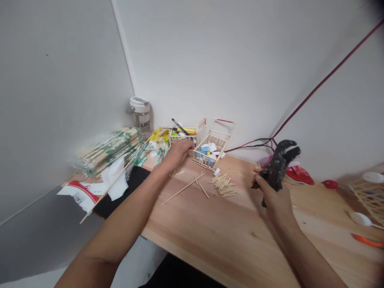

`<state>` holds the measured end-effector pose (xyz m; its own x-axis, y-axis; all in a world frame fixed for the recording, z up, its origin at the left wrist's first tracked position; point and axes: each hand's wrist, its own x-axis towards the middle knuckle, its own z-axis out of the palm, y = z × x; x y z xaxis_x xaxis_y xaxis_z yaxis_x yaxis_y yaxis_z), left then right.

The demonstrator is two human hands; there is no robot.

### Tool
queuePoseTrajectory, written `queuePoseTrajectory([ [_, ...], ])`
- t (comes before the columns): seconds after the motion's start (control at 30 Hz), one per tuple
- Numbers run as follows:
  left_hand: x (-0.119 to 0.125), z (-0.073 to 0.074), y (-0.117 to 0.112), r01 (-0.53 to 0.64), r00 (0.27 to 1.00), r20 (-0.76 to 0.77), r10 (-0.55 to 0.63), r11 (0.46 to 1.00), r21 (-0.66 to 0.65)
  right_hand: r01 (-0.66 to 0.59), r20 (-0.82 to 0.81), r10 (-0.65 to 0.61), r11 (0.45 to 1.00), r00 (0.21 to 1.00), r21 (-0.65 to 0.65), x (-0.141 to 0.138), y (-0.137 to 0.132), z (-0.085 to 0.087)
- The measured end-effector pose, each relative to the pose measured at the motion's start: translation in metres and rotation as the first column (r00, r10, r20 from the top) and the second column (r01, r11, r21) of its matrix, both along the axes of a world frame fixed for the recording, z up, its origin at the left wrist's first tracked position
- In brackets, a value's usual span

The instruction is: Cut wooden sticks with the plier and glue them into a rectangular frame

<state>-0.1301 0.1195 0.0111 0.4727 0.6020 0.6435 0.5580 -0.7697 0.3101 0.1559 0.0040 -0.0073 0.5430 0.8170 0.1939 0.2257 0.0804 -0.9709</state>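
Note:
My right hand (pixel 274 196) grips a pair of dark, worn pliers (pixel 277 166) with the jaws apart and pointing up. My left hand (pixel 177 154) reaches across the wooden tabletop (pixel 210 240), its fingers curled against a small wooden-stick crate (pixel 183 138). Close to that hand stands a second stick crate (pixel 210 148) holding white and blue plastic pieces. A pile of short cut sticks (pixel 223 186) and a few longer wooden sticks (pixel 183 188) lie on the table between my hands. Whether my left fingers hold anything is hidden.
Plastic-wrapped bundles of chopsticks (pixel 109 150) lie at the left beside a lidded bottle (pixel 141 114) and a red-and-white wrapper (pixel 79 196). Walls close the back and left. A red cable (pixel 318 86) runs along the right wall. Further right are a stick lattice (pixel 370 196) and a white spoon (pixel 360 219).

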Motion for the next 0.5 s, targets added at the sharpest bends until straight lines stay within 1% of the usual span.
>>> queuePoseTrajectory([
  [0.13, 0.0003, 0.0012, -0.001, -0.009, 1.0, -0.008, 0.009, 1.0, 0.015, -0.031, 0.048, 0.032, 0.999, 0.998, -0.026, -0.0002, -0.0011, -0.0023],
  [0.23, -0.0002, 0.0006, -0.0005, -0.01, 1.0, -0.014, 0.01, 0.999, 0.033, -0.055, 0.06, 0.056, 0.998, 0.997, -0.023, -0.0004, -0.0015, -0.0042],
  [0.4, -0.0009, -0.0006, 0.0, -0.015, 0.999, -0.032, 0.017, 0.998, 0.054, -0.044, 0.08, 0.046, 0.999, 0.996, -0.029, -0.0017, -0.0009, -0.0063],
  [0.5, -0.001, -0.001, -0.0004, -0.02, 0.999, -0.038, 0.022, 0.998, 0.055, -0.061, 0.096, 0.063, 0.998, 0.993, -0.027, -0.0026, -0.0014, -0.005],
])
